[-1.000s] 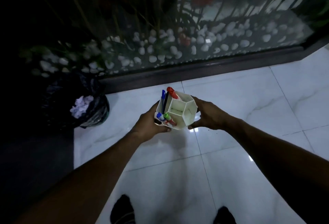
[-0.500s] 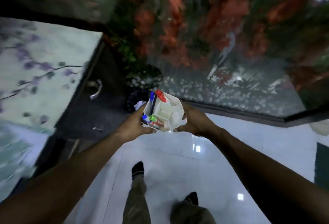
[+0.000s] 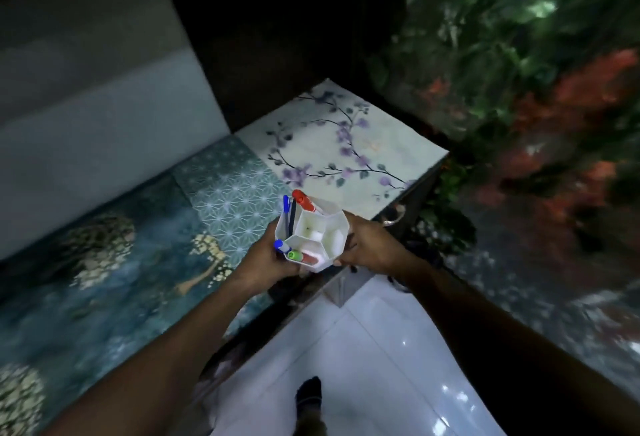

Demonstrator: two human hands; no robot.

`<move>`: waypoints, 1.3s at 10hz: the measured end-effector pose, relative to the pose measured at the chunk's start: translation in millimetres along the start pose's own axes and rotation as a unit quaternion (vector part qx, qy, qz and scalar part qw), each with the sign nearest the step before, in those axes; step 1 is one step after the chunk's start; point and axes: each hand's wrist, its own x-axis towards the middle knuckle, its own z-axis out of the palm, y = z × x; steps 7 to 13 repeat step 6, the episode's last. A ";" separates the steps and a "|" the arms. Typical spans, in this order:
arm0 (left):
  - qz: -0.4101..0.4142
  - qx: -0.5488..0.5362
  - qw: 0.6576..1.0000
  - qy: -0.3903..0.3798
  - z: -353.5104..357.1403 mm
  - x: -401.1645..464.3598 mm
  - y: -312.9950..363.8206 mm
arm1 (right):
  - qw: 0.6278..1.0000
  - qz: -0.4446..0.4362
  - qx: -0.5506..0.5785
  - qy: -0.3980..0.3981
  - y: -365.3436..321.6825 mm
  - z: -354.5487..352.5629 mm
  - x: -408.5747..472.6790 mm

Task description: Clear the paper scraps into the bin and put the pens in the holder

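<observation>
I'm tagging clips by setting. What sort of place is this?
Probably a room at home: glossy white floor tiles, a table under floral and patterned covers, and blurred green and red plants at the right. Both hands hold a pen holder.

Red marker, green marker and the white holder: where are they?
red marker (image 3: 304, 200): head view, on its cap end.
green marker (image 3: 294, 255): head view, on its cap.
white holder (image 3: 333, 241): head view, on its right wall.

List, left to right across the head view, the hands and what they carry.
Left hand → blue-capped marker → green-capped marker → white plastic honeycomb pen holder → right hand. Both hands grip the holder by its sides, above the edge of the patterned tabletop.
</observation>
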 end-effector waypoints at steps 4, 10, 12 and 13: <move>-0.096 -0.026 0.994 0.034 -88.0 31.9 -116.1 | 0.994 0.097 0.007 -0.057 -30.5 111.8 107.7; -0.129 -0.120 0.980 0.096 -63.7 13.5 -119.3 | 0.991 0.133 0.030 -0.004 -30.0 115.1 87.6; -0.129 -0.120 0.980 0.096 -63.7 13.5 -119.3 | 0.991 0.133 0.030 -0.004 -30.0 115.1 87.6; -0.129 -0.120 0.980 0.096 -63.7 13.5 -119.3 | 0.991 0.133 0.030 -0.004 -30.0 115.1 87.6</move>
